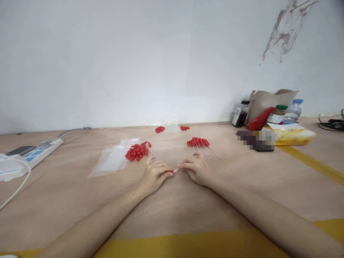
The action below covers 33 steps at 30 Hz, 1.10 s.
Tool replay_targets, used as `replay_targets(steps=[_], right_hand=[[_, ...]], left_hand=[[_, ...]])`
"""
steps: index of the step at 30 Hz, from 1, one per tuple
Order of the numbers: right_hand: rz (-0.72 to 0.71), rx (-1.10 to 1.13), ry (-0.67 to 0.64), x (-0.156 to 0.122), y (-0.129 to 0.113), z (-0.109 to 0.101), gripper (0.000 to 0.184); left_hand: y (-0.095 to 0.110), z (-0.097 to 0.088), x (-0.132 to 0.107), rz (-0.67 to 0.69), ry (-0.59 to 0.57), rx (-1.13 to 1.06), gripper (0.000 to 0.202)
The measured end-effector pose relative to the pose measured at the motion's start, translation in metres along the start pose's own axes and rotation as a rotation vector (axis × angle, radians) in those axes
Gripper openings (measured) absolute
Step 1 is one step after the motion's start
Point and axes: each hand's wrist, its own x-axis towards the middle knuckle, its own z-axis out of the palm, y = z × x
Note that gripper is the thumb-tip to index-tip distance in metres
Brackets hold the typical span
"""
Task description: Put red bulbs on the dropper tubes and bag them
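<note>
My left hand [156,174] pinches a small red rubber bulb [171,171] at the end of a clear glass tube [176,170]. My right hand [195,168] pinches the other end of that tube. Both hands rest on the wooden table [172,208] near its middle. Just beyond them lies a row of bare glass tubes [168,154]. A heap of loose red bulbs [137,151] is to the left of that row. Finished droppers with red bulbs [201,146] lie in a fan to the right.
Clear plastic bags [113,159] lie left of the bulbs. More red bulbs on plastic [172,128] sit near the wall. A power strip [37,152] with cables is at far left. Bottles, a paper bag [271,104] and a yellow packet [292,136] stand at right.
</note>
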Motion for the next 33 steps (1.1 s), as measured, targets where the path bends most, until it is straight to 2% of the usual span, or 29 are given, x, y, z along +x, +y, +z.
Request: replay_targets(steps=[10,16,22,27,33], right_hand=[[-0.036,-0.139,0.017,0.002,-0.013,-0.001,0.024],[-0.044,-0.131,0.001,0.006,-0.020,0.003,0.025],[-0.001,-0.100,-0.041,0.009,-0.021,-0.001,0.023],[-0.007,-0.195,-0.098,0.013,-0.025,-0.011,0.023],[0.057,-0.194,-0.176,0.014,-0.034,-0.012,0.022]], left_hand=[[-0.002,0.001,0.000,0.036,0.046,0.079,0.015],[-0.001,0.002,0.000,0.116,0.009,0.136,0.015],[0.000,0.002,0.002,0.123,0.080,0.179,0.015],[-0.002,-0.001,0.003,0.116,0.152,0.262,0.015],[-0.004,0.001,-0.001,0.128,0.147,0.273,0.016]])
